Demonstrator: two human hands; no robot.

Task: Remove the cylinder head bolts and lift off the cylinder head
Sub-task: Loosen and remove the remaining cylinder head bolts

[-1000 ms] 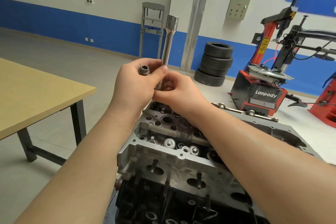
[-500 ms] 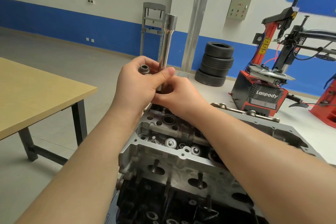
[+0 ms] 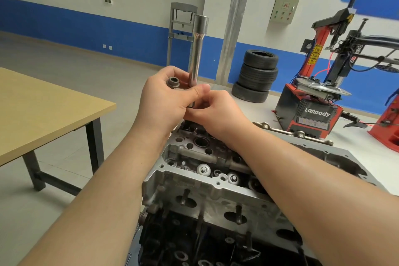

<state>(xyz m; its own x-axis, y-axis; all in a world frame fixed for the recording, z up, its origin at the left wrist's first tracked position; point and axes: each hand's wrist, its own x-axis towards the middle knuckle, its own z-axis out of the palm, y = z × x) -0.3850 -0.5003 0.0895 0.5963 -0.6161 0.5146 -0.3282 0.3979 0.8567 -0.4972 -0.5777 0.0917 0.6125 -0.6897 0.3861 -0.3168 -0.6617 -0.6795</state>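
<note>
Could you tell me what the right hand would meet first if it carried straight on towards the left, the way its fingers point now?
Probably the left hand: the right hand already seems to touch it at the base of the extension bar.

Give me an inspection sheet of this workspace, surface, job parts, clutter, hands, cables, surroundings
Surface: white bench carrying the engine; wooden table at left.
Job's things: cylinder head seated on the block; chrome extension bar upright; bolt head showing above the left fist.
Clutter: camshaft lying behind the head.
Hands: left hand grips bar and bolt; right hand pinches the bar's lower end.
Cables: red hose on the tyre changer.
Surroundings: tyre changer, tyre stack, control box.
</note>
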